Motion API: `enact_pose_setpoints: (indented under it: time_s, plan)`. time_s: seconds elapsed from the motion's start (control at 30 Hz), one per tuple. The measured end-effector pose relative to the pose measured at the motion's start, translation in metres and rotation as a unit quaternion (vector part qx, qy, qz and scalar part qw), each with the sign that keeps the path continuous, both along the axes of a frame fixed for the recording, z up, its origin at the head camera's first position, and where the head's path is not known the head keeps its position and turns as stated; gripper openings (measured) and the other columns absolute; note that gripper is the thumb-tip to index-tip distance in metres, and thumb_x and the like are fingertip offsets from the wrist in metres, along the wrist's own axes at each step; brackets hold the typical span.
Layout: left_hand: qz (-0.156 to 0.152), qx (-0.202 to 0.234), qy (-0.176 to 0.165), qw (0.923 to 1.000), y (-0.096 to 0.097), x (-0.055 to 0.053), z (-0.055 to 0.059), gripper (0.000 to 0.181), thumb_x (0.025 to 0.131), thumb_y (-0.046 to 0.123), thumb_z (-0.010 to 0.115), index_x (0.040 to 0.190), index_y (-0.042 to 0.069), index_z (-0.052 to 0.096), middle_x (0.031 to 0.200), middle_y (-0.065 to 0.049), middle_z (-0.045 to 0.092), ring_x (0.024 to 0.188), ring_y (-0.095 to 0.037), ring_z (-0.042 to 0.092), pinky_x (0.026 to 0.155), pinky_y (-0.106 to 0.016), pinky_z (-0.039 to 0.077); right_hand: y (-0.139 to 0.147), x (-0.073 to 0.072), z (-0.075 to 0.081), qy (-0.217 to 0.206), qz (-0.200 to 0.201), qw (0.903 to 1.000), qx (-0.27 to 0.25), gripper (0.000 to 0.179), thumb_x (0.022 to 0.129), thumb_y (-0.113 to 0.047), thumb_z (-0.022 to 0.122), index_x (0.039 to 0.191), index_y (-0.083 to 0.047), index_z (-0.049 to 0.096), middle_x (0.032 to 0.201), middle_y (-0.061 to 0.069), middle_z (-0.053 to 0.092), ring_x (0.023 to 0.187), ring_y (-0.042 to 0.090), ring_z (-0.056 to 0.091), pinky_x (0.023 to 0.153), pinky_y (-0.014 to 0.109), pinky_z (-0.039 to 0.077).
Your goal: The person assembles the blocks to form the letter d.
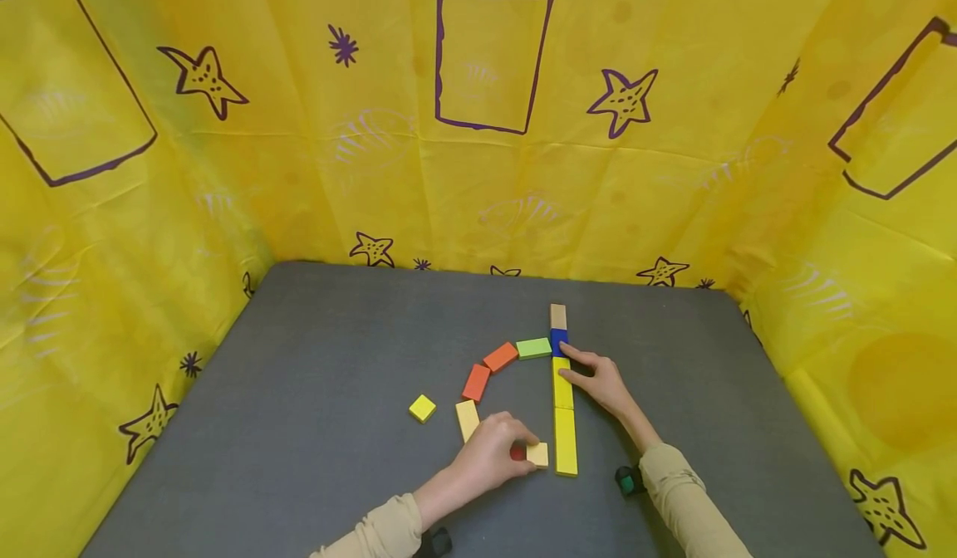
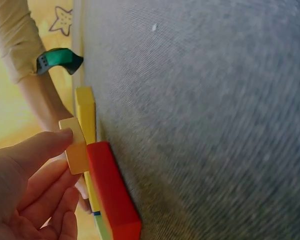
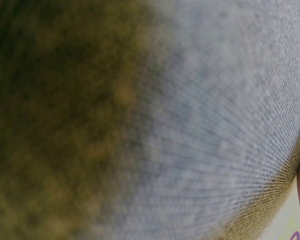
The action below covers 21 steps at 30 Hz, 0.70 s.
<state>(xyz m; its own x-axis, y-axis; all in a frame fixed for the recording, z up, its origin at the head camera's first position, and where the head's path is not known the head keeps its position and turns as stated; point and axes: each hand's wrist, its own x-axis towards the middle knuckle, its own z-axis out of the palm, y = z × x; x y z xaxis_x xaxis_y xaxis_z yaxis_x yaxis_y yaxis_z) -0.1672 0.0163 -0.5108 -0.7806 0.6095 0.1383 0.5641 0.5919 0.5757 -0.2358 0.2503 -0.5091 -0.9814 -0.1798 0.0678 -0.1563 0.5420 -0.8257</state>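
Observation:
My left hand (image 1: 488,452) pinches a small pale wooden block (image 1: 537,455) between thumb and fingers, close to the lower end of a straight row. Right beside that block lies a red block (image 2: 112,192), mostly behind my hand in the head view. The row has two long yellow blocks (image 1: 566,442), a blue block (image 1: 559,342) and a tan block (image 1: 558,316) at the top. My right hand (image 1: 607,385) touches the row, its index finger at the blue block and its thumb at the upper yellow one. The right wrist view shows mostly blurred cloth.
Curving left from the row are a green block (image 1: 534,348), two orange blocks (image 1: 475,383) and a cream block (image 1: 466,418). A yellow square block (image 1: 422,408) lies apart on the left. Yellow patterned cloth (image 1: 493,193) walls the dark grey table (image 1: 314,359).

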Motion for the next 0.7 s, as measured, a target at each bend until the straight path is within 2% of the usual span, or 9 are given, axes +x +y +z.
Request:
enact_pose_setpoints:
  time_s: [0.13, 0.33, 0.7]
  plan:
    - [0.000, -0.005, 0.005, 1.0000, 0.0024, 0.0020, -0.0047, 0.026, 0.070, 0.023, 0.083, 0.094, 0.016, 0.076, 0.083, 0.010, 0.070, 0.076, -0.001, 0.053, 0.069, -0.015, 0.040, 0.0005, -0.0006, -0.0008, -0.002, -0.003, 1.0000, -0.001, 0.050, 0.088, -0.013, 0.066, 0.135, -0.004, 0.051, 0.137, 0.018, 0.050, 0.128, 0.043, 0.045, 0.104, 0.060, 0.032]
    - [0.003, -0.010, -0.005, 0.9999, 0.0035, 0.0033, -0.0083, 0.026, 0.070, 0.023, 0.084, 0.094, 0.017, 0.076, 0.081, 0.011, 0.067, 0.074, 0.000, 0.049, 0.067, -0.015, 0.038, 0.0004, -0.0003, -0.0022, -0.002, -0.003, 1.0000, 0.001, 0.050, 0.088, -0.013, 0.066, 0.135, -0.004, 0.051, 0.137, 0.018, 0.050, 0.127, 0.043, 0.046, 0.103, 0.060, 0.033]
    - [0.000, -0.011, 0.003, 0.9999, 0.0036, 0.0041, -0.0100, 0.027, 0.069, 0.023, 0.084, 0.093, 0.016, 0.076, 0.082, 0.010, 0.069, 0.076, 0.000, 0.050, 0.069, -0.015, 0.039, 0.0005, -0.0003, -0.0013, -0.002, -0.006, 1.0000, -0.004, 0.050, 0.088, -0.013, 0.066, 0.135, -0.004, 0.052, 0.137, 0.018, 0.050, 0.127, 0.043, 0.046, 0.104, 0.060, 0.032]
